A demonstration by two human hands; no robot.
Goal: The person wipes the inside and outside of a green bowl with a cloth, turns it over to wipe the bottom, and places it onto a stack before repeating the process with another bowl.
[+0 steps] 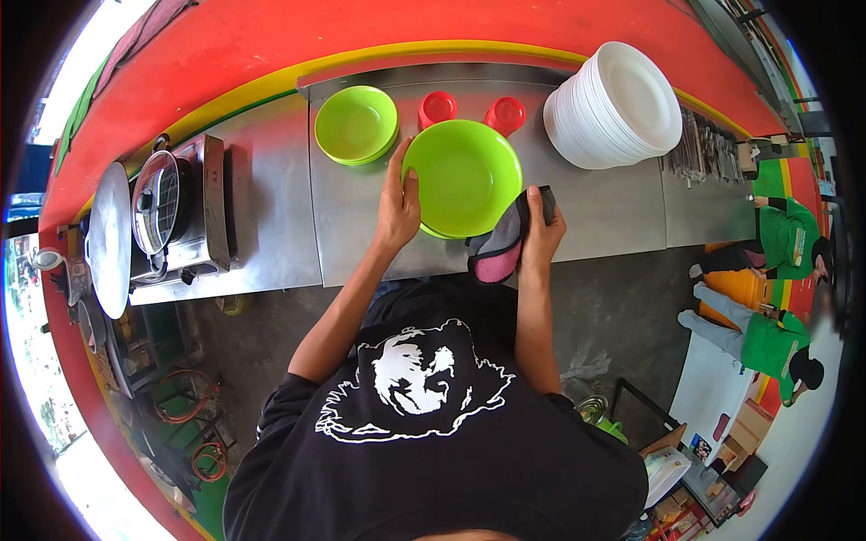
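A lime-green bowl (pixel 465 176) is held up between my hands, over the near part of the steel counter. Another green rim shows just beneath it. My left hand (pixel 400 200) grips its left side, thumb on the inner wall and fingers behind. In my right hand (pixel 543 230) is a grey and pink cloth (pixel 499 248), pinched under the thumb and touching the bowl's lower right rim. Beyond the held bowl, to the left, sits a stack of green bowls (pixel 356 124). Two red cups (pixel 438 107) stand behind it, one partly covered by the bowl.
White plates (pixel 613 108) are piled high at the right, beside bundled cutlery (pixel 705 149). A stove (pixel 203 207) carrying a glass-lidded pan (pixel 156 203) occupies the left end. The steel counter (pixel 595 216) backs onto a red wall. Two people in green shirts (pixel 776 343) are at far right.
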